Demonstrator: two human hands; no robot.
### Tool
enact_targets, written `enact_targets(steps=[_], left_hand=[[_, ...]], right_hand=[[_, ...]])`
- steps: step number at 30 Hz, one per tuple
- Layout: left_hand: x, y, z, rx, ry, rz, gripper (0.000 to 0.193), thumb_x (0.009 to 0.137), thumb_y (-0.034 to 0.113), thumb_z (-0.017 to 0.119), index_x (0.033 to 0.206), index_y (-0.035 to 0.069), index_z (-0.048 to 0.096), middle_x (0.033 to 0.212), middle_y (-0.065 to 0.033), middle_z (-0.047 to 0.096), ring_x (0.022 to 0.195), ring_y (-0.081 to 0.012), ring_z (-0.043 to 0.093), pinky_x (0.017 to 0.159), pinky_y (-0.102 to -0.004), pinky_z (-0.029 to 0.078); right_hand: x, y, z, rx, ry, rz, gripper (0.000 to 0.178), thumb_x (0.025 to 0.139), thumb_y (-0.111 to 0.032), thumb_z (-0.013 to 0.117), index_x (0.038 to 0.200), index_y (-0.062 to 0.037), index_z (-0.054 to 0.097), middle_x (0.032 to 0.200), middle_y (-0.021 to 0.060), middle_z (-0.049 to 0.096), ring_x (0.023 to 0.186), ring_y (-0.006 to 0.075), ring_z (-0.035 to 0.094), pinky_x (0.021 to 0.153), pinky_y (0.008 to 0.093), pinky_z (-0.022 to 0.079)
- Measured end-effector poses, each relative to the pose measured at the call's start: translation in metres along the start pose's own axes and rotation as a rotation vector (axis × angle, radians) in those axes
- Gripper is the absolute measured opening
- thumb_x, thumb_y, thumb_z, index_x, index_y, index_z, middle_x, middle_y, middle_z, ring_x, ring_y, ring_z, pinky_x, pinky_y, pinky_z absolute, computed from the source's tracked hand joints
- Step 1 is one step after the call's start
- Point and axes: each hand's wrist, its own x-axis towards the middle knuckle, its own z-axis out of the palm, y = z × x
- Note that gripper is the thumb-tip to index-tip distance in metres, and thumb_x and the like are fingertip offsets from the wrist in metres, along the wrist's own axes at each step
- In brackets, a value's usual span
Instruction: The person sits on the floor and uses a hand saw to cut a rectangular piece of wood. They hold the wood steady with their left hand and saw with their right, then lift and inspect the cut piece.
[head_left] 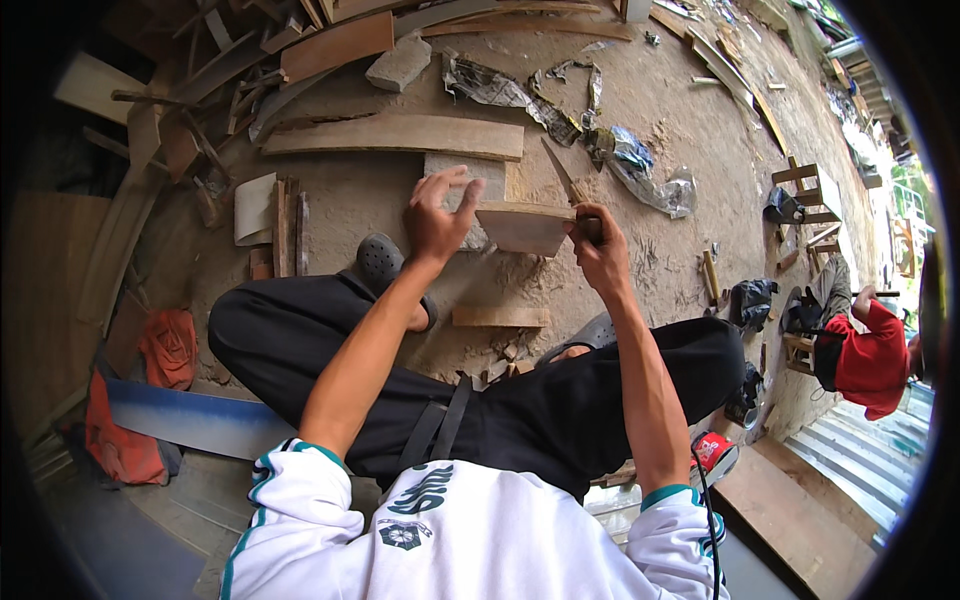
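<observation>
Left of the wooden piece (522, 234), the left hand (438, 217) is spread, seemingly holding nothing; with that end perhaps unsupported, the piece could tip or twist. On its right, a narrow blade (563, 171) slants up and away, and a slip could cut the right hand (604, 258). The wooden piece lies between the hands, just nearer the wearer than the grey block (492, 176), its right end against the right fingers. These curl around a dark handle (592, 232); whether they also pinch the wood, I cannot tell.
</observation>
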Motion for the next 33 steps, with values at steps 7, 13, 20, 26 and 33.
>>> enact_targets(steps=[7, 13, 20, 26, 33], left_hand=[[-0.016, 0.03, 0.037, -0.034, -0.29, -0.214, 0.043, 0.076, 0.048, 0.08, 0.092, 0.008, 0.075, 0.105, -0.0107, 0.066, 0.099, -0.0279, 0.066, 0.087, -0.0367, 0.051], [-0.004, -0.002, 0.026, -0.408, -0.525, -0.252, 0.037, 0.082, 0.041, 0.076, 0.1, 0.009, 0.074, 0.101, -0.0104, 0.071, 0.096, -0.0251, 0.067, 0.084, -0.0364, 0.052], [0.011, 0.053, 0.013, 0.091, -0.635, 0.039, 0.043, 0.088, 0.049, 0.066, 0.108, 0.011, 0.07, 0.1, -0.0125, 0.072, 0.096, -0.0265, 0.068, 0.082, -0.0393, 0.051], [0.007, 0.031, 0.037, 0.272, -0.687, 0.501, 0.036, 0.089, 0.044, 0.066, 0.11, 0.014, 0.064, 0.09, -0.0116, 0.071, 0.085, -0.0265, 0.07, 0.074, -0.0436, 0.054], [0.046, -0.053, 0.027, 0.262, -0.214, 0.076, 0.037, 0.094, 0.047, 0.058, 0.121, 0.023, 0.065, 0.092, -0.0154, 0.072, 0.083, -0.0345, 0.071, 0.068, -0.0455, 0.056]], right_hand=[[-0.004, 0.006, -0.005, -0.009, -0.029, 0.015, 0.022, 0.088, -0.011, 0.072, 0.107, -0.0055, 0.062, 0.08, 0.0012, 0.06, 0.073, 0.0084, 0.052, 0.066, 0.0252, 0.045], [-0.009, 0.011, -0.006, 0.051, -0.041, -0.007, 0.023, 0.089, -0.009, 0.071, 0.109, -0.0056, 0.06, 0.078, 0.0008, 0.059, 0.071, 0.0083, 0.05, 0.065, 0.0248, 0.043], [-0.015, 0.012, -0.015, 0.023, -0.026, -0.007, 0.022, 0.089, -0.008, 0.071, 0.108, -0.0056, 0.06, 0.075, -0.0013, 0.056, 0.067, 0.0075, 0.047, 0.062, 0.0243, 0.041], [-0.016, -0.008, -0.025, 0.114, -0.05, 0.06, 0.022, 0.091, -0.01, 0.069, 0.112, -0.0064, 0.062, 0.081, -0.0007, 0.061, 0.061, 0.0059, 0.049, 0.053, 0.0218, 0.041], [-0.008, -0.048, -0.088, 0.188, 0.173, 0.074, 0.026, 0.093, -0.01, 0.068, 0.118, -0.0069, 0.061, 0.099, 0.0028, 0.068, 0.059, 0.005, 0.054, 0.045, 0.0205, 0.042]])
